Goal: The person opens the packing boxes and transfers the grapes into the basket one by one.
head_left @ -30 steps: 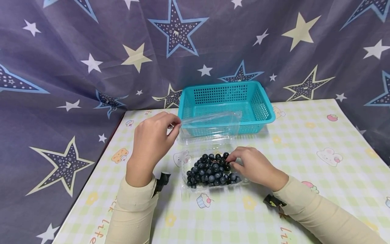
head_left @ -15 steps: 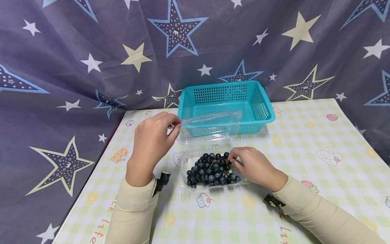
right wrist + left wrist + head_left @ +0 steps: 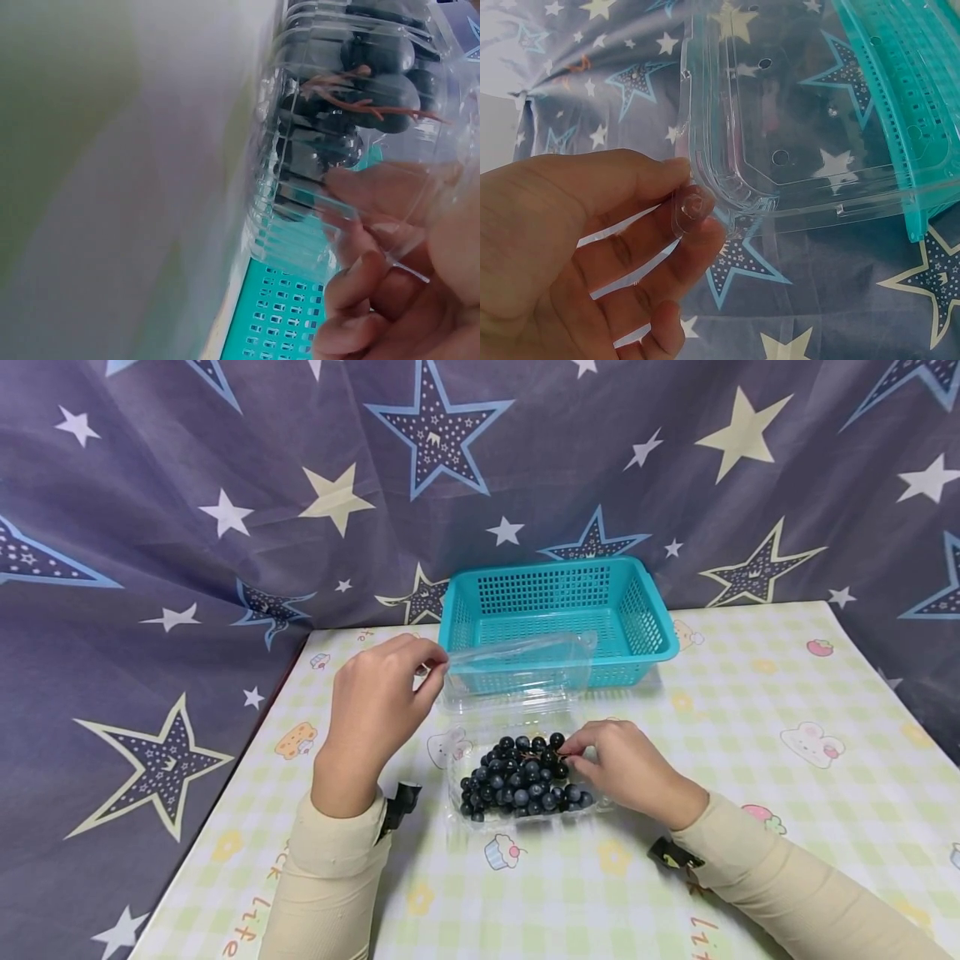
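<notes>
A clear plastic clamshell box [image 3: 459, 793] sits on the table with its lid [image 3: 525, 667] raised. My left hand [image 3: 382, 714] pinches the lid's left corner between thumb and fingers; the left wrist view shows the lid's corner tab [image 3: 694, 204] in that pinch. Inside the box lies a bunch of dark grapes [image 3: 517, 781]. Reaching over the box's right side, my right hand [image 3: 626, 768] pinches the bunch at its upper right, by the brownish stem [image 3: 360, 105]. The wall of the box partly veils those fingertips in the right wrist view.
Behind the box stands a turquoise plastic basket [image 3: 660, 643], partly overlapped by the lid. A checked cloth with cartoon prints covers the table [image 3: 735, 710]. A dark star-patterned curtain [image 3: 292, 435] hangs behind the table and along its left side.
Both hands stay almost where they were. My right fingertips shift only very slightly at the grapes, and the lid stays raised in my left hand.
</notes>
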The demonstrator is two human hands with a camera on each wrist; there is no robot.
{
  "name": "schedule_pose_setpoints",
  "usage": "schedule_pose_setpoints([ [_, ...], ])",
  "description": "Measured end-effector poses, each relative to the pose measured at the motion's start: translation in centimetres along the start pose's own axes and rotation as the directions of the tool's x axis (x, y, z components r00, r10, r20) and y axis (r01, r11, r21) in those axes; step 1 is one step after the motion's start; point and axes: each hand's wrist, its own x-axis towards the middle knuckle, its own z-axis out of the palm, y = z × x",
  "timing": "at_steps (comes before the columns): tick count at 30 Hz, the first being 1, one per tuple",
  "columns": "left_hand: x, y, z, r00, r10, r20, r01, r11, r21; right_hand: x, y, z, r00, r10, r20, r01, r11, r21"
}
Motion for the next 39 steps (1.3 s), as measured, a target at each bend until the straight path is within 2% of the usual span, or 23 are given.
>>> schedule_pose_setpoints([
  [8,-0.09,-0.02,-0.09,1.000,0.002,0.000,-0.002,1.000,0.002,-0.25,-0.44,-0.03,0.999,0.006,-0.039,-0.009,0.997,-0.071],
  [18,-0.11,-0.01,-0.21,1.000,0.002,-0.003,-0.002,1.000,0.006,-0.58,-0.55,-0.18,0.982,-0.098,-0.164,0.054,0.966,-0.251],
  [39,-0.03,0.01,-0.28,1.000,0.014,0.011,-0.014,0.999,0.030,-0.44,-0.34,-0.39,0.960,-0.155,-0.233,0.093,0.962,-0.255],
])
